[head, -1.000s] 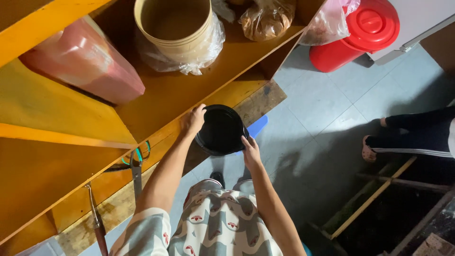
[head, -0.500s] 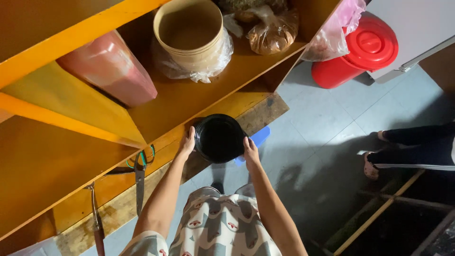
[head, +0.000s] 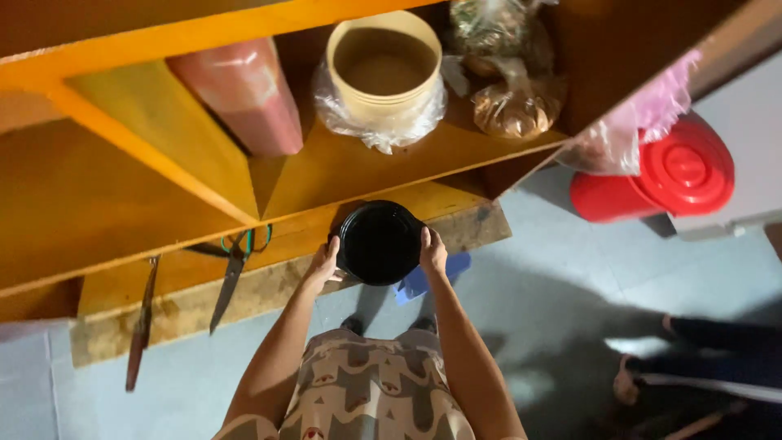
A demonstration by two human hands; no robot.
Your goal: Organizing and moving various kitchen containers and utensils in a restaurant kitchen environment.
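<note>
Overhead, both hands clasp a round black container (head: 380,243) just in front of the yellow shelf (head: 342,175): left hand (head: 323,265) curled on its left rim, right hand (head: 432,251) on its right. Scissors (head: 236,269) hang nearby; a cream bucket (head: 383,69) sits above.

A black round container (head: 380,242), yellow-orange shelf (head: 342,171), cream bucket (head: 383,69), red lidded bin (head: 660,175), green-handled scissors (head: 236,265).

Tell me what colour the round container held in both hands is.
Black: the round container shows best in the head view.
</note>
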